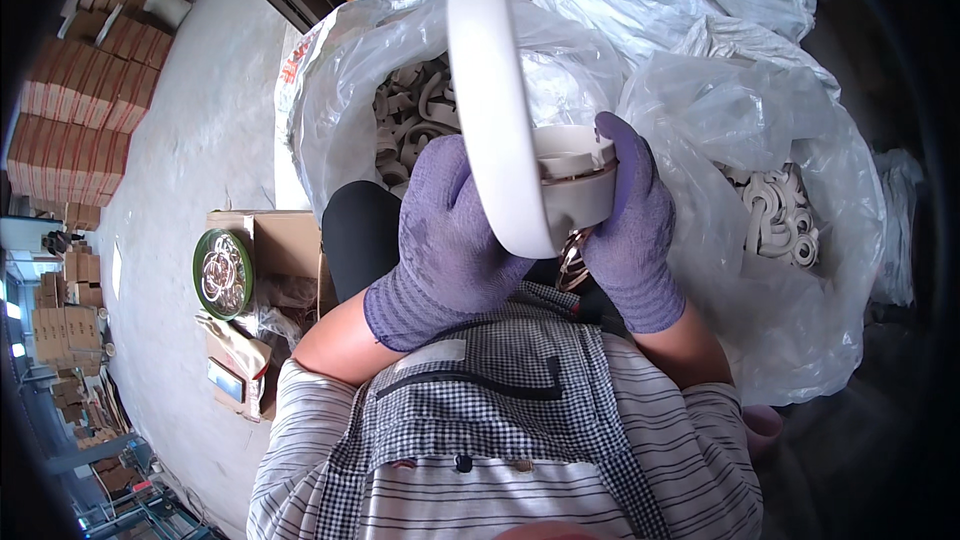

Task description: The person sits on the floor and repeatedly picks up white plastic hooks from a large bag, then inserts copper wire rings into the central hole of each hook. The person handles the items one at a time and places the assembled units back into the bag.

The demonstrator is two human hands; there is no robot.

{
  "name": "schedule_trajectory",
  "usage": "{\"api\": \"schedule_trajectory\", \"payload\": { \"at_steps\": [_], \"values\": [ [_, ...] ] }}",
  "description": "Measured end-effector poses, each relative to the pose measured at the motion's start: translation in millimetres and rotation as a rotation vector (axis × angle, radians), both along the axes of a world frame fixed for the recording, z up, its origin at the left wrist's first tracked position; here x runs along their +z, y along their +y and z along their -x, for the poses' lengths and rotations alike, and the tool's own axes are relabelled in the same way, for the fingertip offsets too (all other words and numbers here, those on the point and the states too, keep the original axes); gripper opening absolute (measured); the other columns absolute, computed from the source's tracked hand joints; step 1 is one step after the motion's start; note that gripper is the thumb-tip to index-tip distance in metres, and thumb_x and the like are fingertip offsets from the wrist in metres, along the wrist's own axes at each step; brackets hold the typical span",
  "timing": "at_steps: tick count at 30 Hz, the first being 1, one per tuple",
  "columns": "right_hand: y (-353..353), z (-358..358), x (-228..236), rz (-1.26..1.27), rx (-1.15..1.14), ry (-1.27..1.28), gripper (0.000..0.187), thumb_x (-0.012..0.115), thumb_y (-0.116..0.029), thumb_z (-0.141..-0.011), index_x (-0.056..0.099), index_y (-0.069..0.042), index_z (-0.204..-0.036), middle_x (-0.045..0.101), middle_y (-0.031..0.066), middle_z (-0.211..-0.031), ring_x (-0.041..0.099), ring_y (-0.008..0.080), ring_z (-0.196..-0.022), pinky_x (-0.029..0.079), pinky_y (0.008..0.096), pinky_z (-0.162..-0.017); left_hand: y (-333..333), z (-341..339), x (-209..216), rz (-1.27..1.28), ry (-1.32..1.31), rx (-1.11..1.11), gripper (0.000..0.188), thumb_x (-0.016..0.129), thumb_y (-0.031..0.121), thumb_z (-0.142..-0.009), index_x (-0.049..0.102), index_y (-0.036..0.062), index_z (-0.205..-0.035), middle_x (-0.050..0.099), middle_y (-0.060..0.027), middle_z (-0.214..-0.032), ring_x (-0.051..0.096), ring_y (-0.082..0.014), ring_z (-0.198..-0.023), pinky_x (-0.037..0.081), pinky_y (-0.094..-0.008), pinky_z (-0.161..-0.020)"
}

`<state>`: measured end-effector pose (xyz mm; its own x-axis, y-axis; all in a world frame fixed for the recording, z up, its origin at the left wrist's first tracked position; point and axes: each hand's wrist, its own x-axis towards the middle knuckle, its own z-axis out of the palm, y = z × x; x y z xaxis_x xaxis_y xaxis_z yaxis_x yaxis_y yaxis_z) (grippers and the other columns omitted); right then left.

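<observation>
Up in front of my apron I hold a white plastic part: a large smooth rounded disc or ring [490,90], seen nearly edge-on, with a short round collar [580,195] on its right side. My left hand [440,230], in a purple knitted glove, is closed on the disc's left side, its fingertips hidden behind it. My right hand [635,230], gloved alike, grips the collar from the right, thumb along its rim. A thin copper-coloured line runs round the collar. Just below it, beside my right hand, are shiny copper-coloured rings [572,262]; I cannot tell whether they are held.
A lined sack [335,70] of beige curved parts stands ahead on the left, another [690,130] on the right. To my left, a green-rimmed round tray [200,290] of shiny rings rests by an open carton [290,245]. Stacked cartons [95,120] stand farther left.
</observation>
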<state>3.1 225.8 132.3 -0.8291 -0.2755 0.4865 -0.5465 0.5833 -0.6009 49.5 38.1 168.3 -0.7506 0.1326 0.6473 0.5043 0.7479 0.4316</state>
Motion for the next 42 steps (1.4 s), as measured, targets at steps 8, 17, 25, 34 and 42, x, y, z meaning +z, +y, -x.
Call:
{"api": "schedule_trajectory", "payload": {
  "at_steps": [8, 17, 25, 34, 42],
  "values": [
    [1, 0, 5, -0.098, -0.001, -0.040, 0.073, 0.081, -0.009, -0.077, 0.049, -0.004, -0.142, 0.065, 0.0221, -0.126, 0.069, 0.0388, -0.109, 0.057, 0.0442, -0.093, 3, -4, 3, -0.018, -0.029, 0.009, 0.051, 0.093, 0.018, -0.067, 0.068, 0.0043, -0.110, 0.067, -0.0121, -0.103, 0.066, -0.0318, -0.093, 0.053, -0.0426, -0.082],
    [-5, 3, 6, -0.056, -0.028, 0.015, 0.072, 0.081, -0.011, -0.077, 0.051, -0.006, -0.142, 0.066, 0.0180, -0.120, 0.070, 0.0344, -0.104, 0.057, 0.0410, -0.089, 4, 3, -1, -0.069, -0.087, -0.047, 0.052, 0.087, 0.018, -0.070, 0.066, 0.0035, -0.116, 0.063, -0.0172, -0.110, 0.061, -0.0348, -0.101, 0.052, -0.0452, -0.086],
    [4, 11, -27, 0.647, 0.369, -0.405, 0.047, 0.061, -0.024, -0.100, 0.052, 0.000, -0.139, 0.067, 0.0155, -0.121, 0.069, 0.0279, -0.107, 0.057, 0.0399, -0.092, 3, 9, -15, -0.406, 0.022, -0.130, 0.061, 0.093, 0.023, -0.068, 0.057, 0.0043, -0.114, 0.059, -0.0119, -0.110, 0.057, -0.0308, -0.105, 0.049, -0.0426, -0.095],
    [-14, -5, -35, 1.143, 0.670, -0.810, 0.059, 0.044, -0.042, -0.109, 0.040, -0.001, -0.150, 0.057, 0.0127, -0.136, 0.058, 0.0219, -0.124, 0.047, 0.0364, -0.107, 15, -1, -19, -0.315, 0.145, -0.111, 0.052, 0.087, 0.022, -0.074, 0.059, 0.0027, -0.113, 0.062, -0.0144, -0.107, 0.061, -0.0342, -0.100, 0.049, -0.0439, -0.090],
    [-7, -9, -55, 0.857, 0.472, -0.617, 0.056, 0.059, -0.030, -0.103, 0.045, 0.002, -0.147, 0.064, 0.0103, -0.125, 0.064, 0.0211, -0.111, 0.053, 0.0361, -0.097, 17, 4, -18, -0.367, 0.025, -0.209, 0.040, 0.083, 0.021, -0.076, 0.065, 0.0047, -0.107, 0.064, -0.0137, -0.101, 0.063, -0.0330, -0.096, 0.051, -0.0424, -0.085]
  ]
}}
